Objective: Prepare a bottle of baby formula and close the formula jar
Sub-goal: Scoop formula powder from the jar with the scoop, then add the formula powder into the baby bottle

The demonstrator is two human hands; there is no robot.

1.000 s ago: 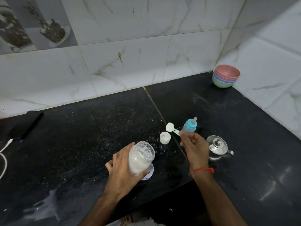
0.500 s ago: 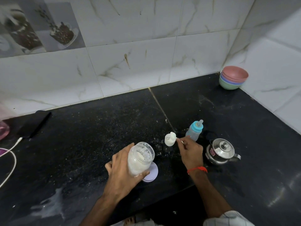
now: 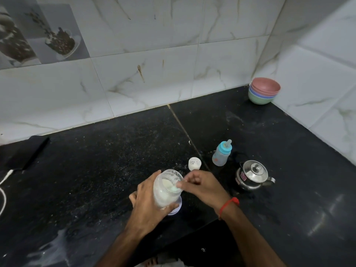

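Black counter (image 3: 96, 180), marble-tiled walls: left hand (image 3: 148, 205) grips tilted open formula jar (image 3: 166, 187) of white powder, right hand (image 3: 204, 186) pinching scoop (image 3: 174, 188) inside; capped bottle (image 3: 221, 154) at 1 o'clock.

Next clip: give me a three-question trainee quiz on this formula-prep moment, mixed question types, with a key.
1. True or false: the bottle already has its teat on.
2. Which hand grips the jar? A) left B) right C) neither
3. Fill in: the right hand dips the ___ into the jar's mouth.

Key: 1 true; the blue teat collar is on. 2 A; the left hand wraps the tilted jar, with the lid lying beneath it. 3 scoop.
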